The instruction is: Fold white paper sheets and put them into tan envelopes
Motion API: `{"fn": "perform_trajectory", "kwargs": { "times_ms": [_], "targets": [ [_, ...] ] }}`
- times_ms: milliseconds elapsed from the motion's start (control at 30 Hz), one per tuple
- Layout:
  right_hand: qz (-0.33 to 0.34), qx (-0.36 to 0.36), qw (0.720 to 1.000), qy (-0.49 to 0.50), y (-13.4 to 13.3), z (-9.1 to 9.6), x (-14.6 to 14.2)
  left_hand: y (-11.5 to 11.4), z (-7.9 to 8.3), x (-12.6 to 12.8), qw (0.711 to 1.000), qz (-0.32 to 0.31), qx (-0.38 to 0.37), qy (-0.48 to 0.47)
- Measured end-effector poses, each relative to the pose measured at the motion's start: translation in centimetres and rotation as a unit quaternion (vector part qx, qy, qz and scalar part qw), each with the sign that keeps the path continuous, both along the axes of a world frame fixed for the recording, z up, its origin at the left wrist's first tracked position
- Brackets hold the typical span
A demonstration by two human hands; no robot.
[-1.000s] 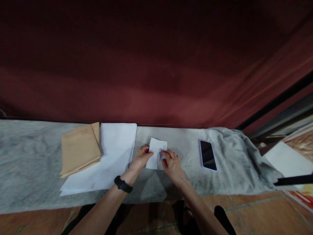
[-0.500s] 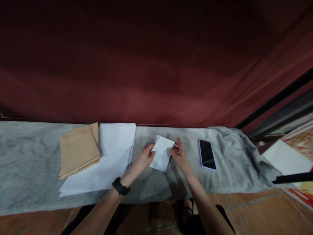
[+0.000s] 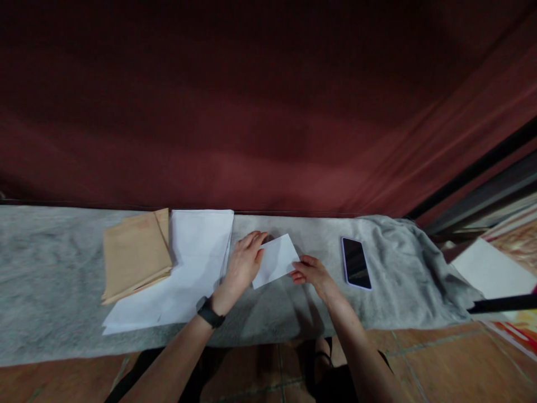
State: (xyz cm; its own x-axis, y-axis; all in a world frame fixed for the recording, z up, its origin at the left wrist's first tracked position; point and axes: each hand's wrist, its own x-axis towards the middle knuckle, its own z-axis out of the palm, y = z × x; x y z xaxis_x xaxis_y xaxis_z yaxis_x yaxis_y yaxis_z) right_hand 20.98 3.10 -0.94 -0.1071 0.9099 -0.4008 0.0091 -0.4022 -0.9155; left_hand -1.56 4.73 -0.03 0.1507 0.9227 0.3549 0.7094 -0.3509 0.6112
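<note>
A folded white sheet of paper [image 3: 277, 259] is tilted slightly over the grey cloth, between my two hands. My right hand [image 3: 310, 272] pinches its right end between thumb and fingers. My left hand [image 3: 245, 260] is at the left end of the sheet, fingers stretched out past its upper edge and the thumb apart from them, beside the paper. Whether the left fingertips touch the sheet's underside I cannot tell. A dark watch [image 3: 210, 312] is on my left wrist.
The grey cloth [image 3: 50, 268] covers a long, narrow surface. To the left, brown paper envelopes [image 3: 136, 254] lie partly over large white sheets [image 3: 201, 252]. A phone in a pale purple case [image 3: 356, 263] lies to the right. A dark red fabric wall [image 3: 251, 140] rises behind.
The white sheet has turned so its long side runs sideways. My left hand has opened, fingers extending upward and right. My right hand has moved slightly down and pinches the right end.
</note>
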Motion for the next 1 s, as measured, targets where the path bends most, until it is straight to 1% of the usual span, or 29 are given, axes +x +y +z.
{"fn": "perform_trajectory", "kwargs": {
  "times_ms": [67,167,267,400,500,567,600,667,733,800,867,933,1000],
  "targets": [
    [-0.018,0.0,1.0,-0.006,-0.3,-0.5,-0.5,-1.5,-1.1,1.6,0.999,0.004,0.0,0.043],
    [-0.036,0.008,0.999,-0.018,-0.9,-1.2,-1.2,-4.4,-3.0,3.9,0.993,-0.03,0.005,0.116],
    [-0.032,0.017,0.998,-0.05,-1.5,-1.8,-1.6,-6.5,-4.6,5.1,0.985,-0.035,0.031,0.167],
    [-0.021,0.044,0.989,-0.14,-1.9,-2.3,-1.0,-7.3,-5.5,4.8,0.981,-0.018,0.033,0.191],
    [-0.053,0.094,0.97,-0.218,-2.1,-2.0,-0.3,-7.4,-5.7,4.4,0.979,-0.003,0.033,0.199],
    [-0.067,0.156,0.94,-0.294,-2.2,-1.7,-0.5,-7.5,-5.7,4.4,0.979,0.002,0.037,0.2],
    [-0.059,0.198,0.92,-0.334,-2.3,-1.7,-0.8,-7.5,-5.8,4.5,0.979,0.003,0.039,0.201],
    [-0.008,0.284,0.873,-0.396,-2.6,-1.8,-2.0,-7.4,-6.2,4.6,0.977,0.003,0.044,0.207],
    [0.07,0.34,0.841,-0.415,-3.1,-2.2,-3.6,-7.3,-6.9,4.7,0.974,-0.005,0.051,0.219],
    [0.138,0.374,0.804,-0.44,-3.6,-2.8,-4.8,-7.1,-7.7,4.5,0.972,-0.013,0.061,0.228],
    [0.163,0.386,0.778,-0.468,-4.1,-3.4,-5.3,-7.0,-8.2,4.1,0.97,-0.012,0.068,0.233],
    [0.159,0.391,0.76,-0.494,-4.4,-3.9,-5.0,-6.9,-8.1,3.5,0.97,0.001,0.066,0.233],
    [0.142,0.396,0.745,-0.517,-4.5,-4.3,-4.3,-6.7,-7.6,2.8,0.972,0.017,0.053,0.227]
  ]
}}
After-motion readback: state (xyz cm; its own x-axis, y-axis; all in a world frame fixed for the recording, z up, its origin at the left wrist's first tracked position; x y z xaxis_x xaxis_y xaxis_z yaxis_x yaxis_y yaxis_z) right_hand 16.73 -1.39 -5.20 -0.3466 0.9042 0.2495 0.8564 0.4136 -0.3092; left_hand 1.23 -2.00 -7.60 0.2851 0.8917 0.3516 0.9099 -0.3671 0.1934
